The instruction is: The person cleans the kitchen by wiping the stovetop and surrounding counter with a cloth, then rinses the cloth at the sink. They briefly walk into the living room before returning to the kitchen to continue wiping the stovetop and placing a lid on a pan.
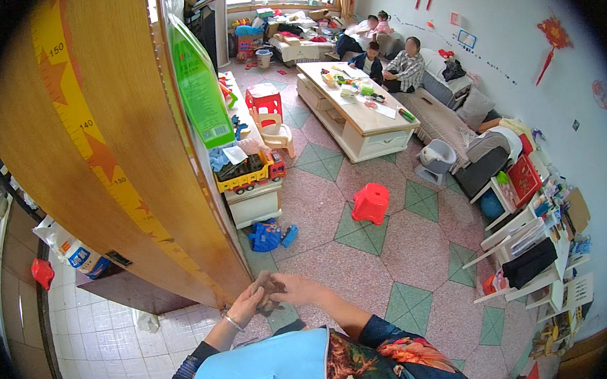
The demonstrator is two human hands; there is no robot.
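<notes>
A small grey-brown thing, perhaps a rag (267, 301), is held between both hands in front of my body. My left hand (243, 307), with a bracelet at the wrist, grips it from the left. From the right, the fingers of my right hand (292, 288) close over it and hide part of it. Both hands are beside the lower edge of a wooden wall panel (174, 178), which has a yellow height chart (106, 157) on it. A light-blue apron (266, 367) covers my front.
A red plastic stool (371, 203) stands on the tiled floor ahead. Left of it are a toy dump truck (248, 174) on a low cabinet and a blue bag (266, 236) on the floor. Several people sit beyond the coffee table (383, 139). White chairs (541, 289) line the right.
</notes>
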